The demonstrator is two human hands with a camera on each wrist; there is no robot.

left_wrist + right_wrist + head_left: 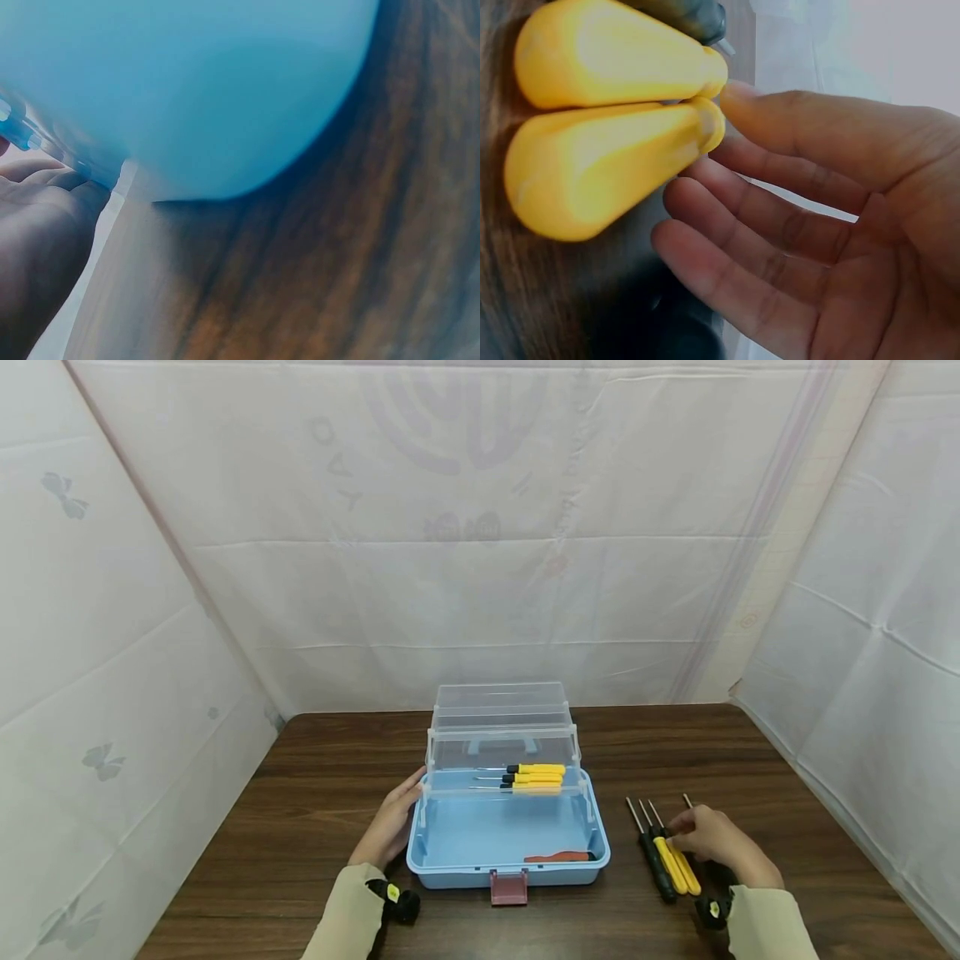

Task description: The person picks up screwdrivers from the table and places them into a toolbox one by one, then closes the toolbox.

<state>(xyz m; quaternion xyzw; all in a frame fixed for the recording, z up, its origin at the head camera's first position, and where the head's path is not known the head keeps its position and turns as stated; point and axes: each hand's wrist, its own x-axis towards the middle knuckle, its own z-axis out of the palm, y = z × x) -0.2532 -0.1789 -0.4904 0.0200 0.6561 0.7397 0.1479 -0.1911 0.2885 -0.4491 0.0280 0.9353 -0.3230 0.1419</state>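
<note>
A pale blue toolbox (480, 835) with a raised clear lid and clear trays stands on the wooden table. My left hand (392, 822) holds its far left side, thumb at the rim and fingers along the outer wall; the left wrist view shows the fingers (45, 184) below the rim. On the right, my right hand (716, 842) is over a group of screwdrivers, its thumb touching the neck of a yellow-handled screwdriver (607, 161). Its other fingers are loosely bent below. Another yellow-handled screwdriver (615, 56) lies alongside, and a black-handled screwdriver (657, 868) lies to the left.
Several yellow-handled screwdrivers (536, 778) lie in the clear tray. A red-handled screwdriver (558, 857) is in the box's front right corner. A pink latch (509, 888) hangs at the front. Another metal shaft (687, 800) pokes out past my right hand. White sheets surround the table.
</note>
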